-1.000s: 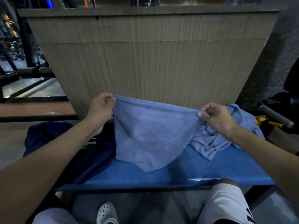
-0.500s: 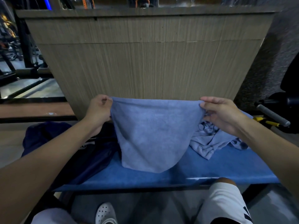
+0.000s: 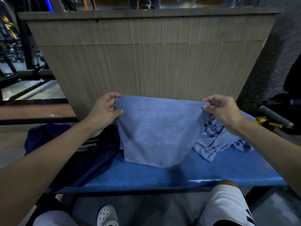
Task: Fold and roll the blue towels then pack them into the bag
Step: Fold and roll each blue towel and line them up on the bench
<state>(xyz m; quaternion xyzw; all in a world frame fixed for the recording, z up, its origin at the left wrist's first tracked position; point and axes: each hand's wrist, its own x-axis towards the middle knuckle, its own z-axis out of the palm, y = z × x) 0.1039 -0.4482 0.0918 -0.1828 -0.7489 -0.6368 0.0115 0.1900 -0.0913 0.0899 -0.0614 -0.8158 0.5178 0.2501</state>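
Observation:
A light blue towel [image 3: 154, 131] hangs folded in front of me above the blue bench [image 3: 179, 176]. My left hand [image 3: 104, 113] pinches its upper left corner and my right hand [image 3: 223, 110] pinches the upper right corner, so the top edge runs nearly level between them. The towel's lower edge touches the bench. A second blue towel [image 3: 215, 141] lies crumpled on the bench behind my right wrist. The dark navy bag [image 3: 73, 152] lies slumped on the bench's left end, under my left forearm; its opening is hidden.
A tall wood-grain counter wall [image 3: 154, 62] stands right behind the bench. A grey-handled bar [image 3: 275, 116] and yellow tool [image 3: 267, 123] lie at the right. My knees and a white shoe [image 3: 107, 216] are below the bench's front edge.
Both hands lifted and levelled the towel's top edge. The hanging pointed corner has settled into a shorter, squarer fold resting on the bench.

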